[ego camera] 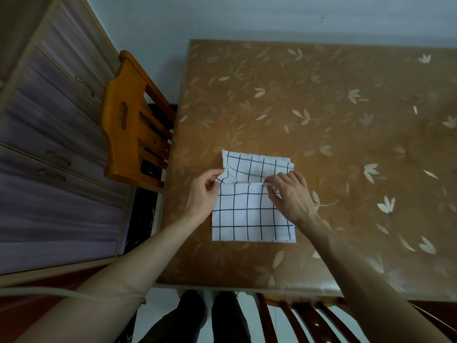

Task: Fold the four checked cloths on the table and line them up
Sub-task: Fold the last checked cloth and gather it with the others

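Head view. One white cloth with a dark grid of thin checked lines (pixel 249 214) lies flat on the brown table with a pale leaf-patterned cover (pixel 321 107), near the table's front-left corner. The cloth is partly folded: its near portion forms a smooth rectangle with a straight folded edge running across the middle, and a far layer shows beyond that edge, wrinkled at its left side, with a second layer's corner visible at the far right. No other checked cloth is visible in this view.

The left hand (pixel 206 191) pinches the cloth's left edge at the fold line between thumb and curled fingers. The right hand (pixel 290 194) rests on the cloth's right side, its fingertips (pixel 270 185) pinching the folded edge, the remaining fingers bent and close together. Both bare forearms extend from the bottom of the frame.

No brand, label or legible writing is visible.

An orange wooden chair (pixel 128 125) stands just beside the table's left edge. A purple-grey panelled cabinet with drawers (pixel 54 149) occupies the left. A dark wooden slatted chair back (pixel 304 318) is at the table's near edge. The person's dark-trousered legs (pixel 197 320) are below.
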Tool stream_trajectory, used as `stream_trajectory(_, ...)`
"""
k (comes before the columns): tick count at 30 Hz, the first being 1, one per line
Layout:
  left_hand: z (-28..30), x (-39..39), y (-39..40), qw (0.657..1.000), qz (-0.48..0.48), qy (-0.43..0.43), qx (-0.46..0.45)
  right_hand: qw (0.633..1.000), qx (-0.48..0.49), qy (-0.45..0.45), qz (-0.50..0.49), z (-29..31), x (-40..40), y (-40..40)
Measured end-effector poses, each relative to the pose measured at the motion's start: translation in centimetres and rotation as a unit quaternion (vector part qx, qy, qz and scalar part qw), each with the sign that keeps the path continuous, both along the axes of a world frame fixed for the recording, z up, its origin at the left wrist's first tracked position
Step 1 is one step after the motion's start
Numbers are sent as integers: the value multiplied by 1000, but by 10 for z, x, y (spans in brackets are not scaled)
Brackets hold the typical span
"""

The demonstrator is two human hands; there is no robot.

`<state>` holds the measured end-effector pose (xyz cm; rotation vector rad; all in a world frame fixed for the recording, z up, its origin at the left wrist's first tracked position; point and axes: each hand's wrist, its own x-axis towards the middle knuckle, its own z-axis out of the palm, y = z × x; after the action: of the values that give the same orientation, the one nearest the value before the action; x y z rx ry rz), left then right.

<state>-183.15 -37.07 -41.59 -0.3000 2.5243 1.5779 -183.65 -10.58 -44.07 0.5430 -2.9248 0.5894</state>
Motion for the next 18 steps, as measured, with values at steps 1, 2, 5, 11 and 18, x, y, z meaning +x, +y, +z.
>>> stream_trajectory(1,3,-1,-1,1000,-1,7,-7,1000,2,4,3,7,-3,0)
stream_trajectory(2,8,-4,-2,1000,1,16,-11,1000,3,6,3,14,-7,0)
stream_trajectory(5,22,-17,-5,999,4,31,-13,1000,6,20,-4,36,-21,-1)
stream_trajectory(11,45,-44,-10,990,-31,114,-83,993,-4,118,-12,78,-49,-3)
stream_trajectory(18,45,-34,-19,939,-20,251,-235,979,-19,202,-9,74,-29,1)
